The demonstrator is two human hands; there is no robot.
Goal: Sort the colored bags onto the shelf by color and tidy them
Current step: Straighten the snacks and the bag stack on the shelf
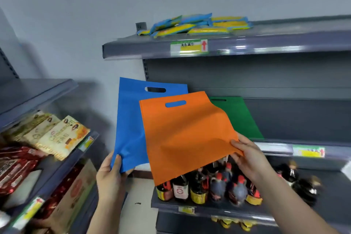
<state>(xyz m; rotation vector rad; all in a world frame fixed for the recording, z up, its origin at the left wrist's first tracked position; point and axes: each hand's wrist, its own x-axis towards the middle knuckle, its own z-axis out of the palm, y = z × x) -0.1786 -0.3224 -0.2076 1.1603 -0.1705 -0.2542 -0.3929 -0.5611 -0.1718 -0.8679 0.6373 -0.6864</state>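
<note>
My left hand [112, 173] pinches the bottom corner of a blue bag [130, 118], held upright in the air left of the shelf unit. My right hand [248, 156] grips the lower right edge of an orange bag [186, 138], which hangs in front of the blue one and over the bottles. Behind the orange bag a green bag [239, 118] lies on the middle shelf [303, 119], partly hidden. All three are flat fabric bags with cut-out handles.
Blue and yellow snack packets [199, 24] lie on the top shelf [247, 43]. Several dark bottles [209, 186] with red caps stand on the lower shelf. A second shelf unit on the left holds snack bags [55, 135] and a cardboard box [76, 192].
</note>
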